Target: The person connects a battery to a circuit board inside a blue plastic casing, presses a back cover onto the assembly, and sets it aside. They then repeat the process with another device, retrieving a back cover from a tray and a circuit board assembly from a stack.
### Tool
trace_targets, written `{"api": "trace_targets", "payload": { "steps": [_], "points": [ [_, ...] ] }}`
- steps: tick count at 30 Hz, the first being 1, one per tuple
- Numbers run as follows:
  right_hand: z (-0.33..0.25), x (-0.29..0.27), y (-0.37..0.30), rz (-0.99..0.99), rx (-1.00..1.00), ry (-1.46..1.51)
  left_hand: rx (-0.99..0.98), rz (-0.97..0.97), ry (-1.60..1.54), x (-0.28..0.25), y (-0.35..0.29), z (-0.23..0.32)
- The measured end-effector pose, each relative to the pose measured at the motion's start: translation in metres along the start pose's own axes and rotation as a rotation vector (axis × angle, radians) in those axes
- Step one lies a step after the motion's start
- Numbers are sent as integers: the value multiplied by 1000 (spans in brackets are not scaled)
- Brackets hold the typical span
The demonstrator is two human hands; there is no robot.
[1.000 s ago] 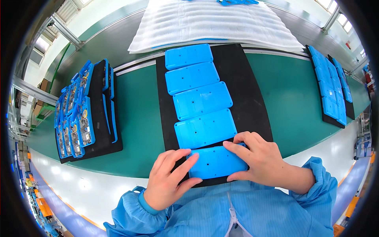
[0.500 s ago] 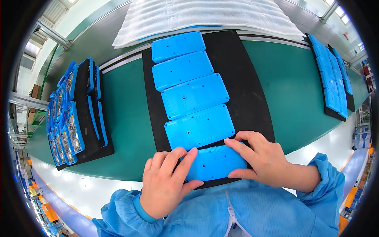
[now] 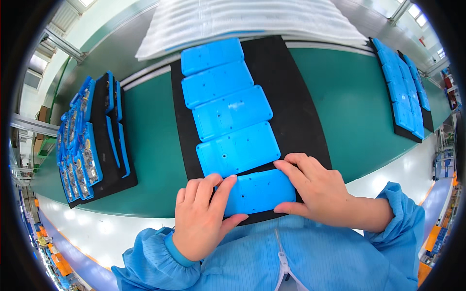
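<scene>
A blue plastic casing panel (image 3: 262,192) with small holes lies nearest to me on a black foam mat (image 3: 298,97). My left hand (image 3: 201,211) grips its left end, thumb at the near edge and fingertips at the far corner. At the right end, my right hand (image 3: 318,186) holds it the same way, with thumb and fingers on opposite edges. Several matching panels form a column beyond it; the closest of these, another blue panel (image 3: 238,148), sits slightly askew right at its far edge. My fingers hide the held panel's end corners.
A green work surface (image 3: 340,97) runs under the mat. On the left stand stacked blue casings with circuit boards (image 3: 80,150) on black foam. More blue panels (image 3: 400,89) lie on black mats at the far right. White padded wrap (image 3: 252,19) covers the back.
The mat, its panels and both hands appear slightly farther left and up in the picture. Both hands keep the same hold on the near panel.
</scene>
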State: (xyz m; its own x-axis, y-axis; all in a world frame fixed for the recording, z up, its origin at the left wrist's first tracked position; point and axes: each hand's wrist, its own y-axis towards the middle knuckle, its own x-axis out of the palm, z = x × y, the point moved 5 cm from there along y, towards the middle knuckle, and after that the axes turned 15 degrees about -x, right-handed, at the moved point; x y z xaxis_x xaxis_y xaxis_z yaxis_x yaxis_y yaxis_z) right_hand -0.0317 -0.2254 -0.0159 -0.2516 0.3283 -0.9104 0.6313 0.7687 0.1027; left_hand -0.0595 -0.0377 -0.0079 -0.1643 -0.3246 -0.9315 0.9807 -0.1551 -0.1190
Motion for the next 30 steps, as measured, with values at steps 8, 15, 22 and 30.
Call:
{"api": "trace_targets", "payload": {
  "steps": [8,15,22,30],
  "points": [
    [-4,1,3,-64,39,162,14,97,-256,-5,-10,-2],
    [-12,0,-5,282,-315,18,125,79,-456,-6,-14,-4],
    [-9,3,-10,341,-303,152,219,197,-395,-4,-21,-2],
    [4,-2,-11,245,-320,206,239,212,-390,-7,-20,-3]
  ]
}}
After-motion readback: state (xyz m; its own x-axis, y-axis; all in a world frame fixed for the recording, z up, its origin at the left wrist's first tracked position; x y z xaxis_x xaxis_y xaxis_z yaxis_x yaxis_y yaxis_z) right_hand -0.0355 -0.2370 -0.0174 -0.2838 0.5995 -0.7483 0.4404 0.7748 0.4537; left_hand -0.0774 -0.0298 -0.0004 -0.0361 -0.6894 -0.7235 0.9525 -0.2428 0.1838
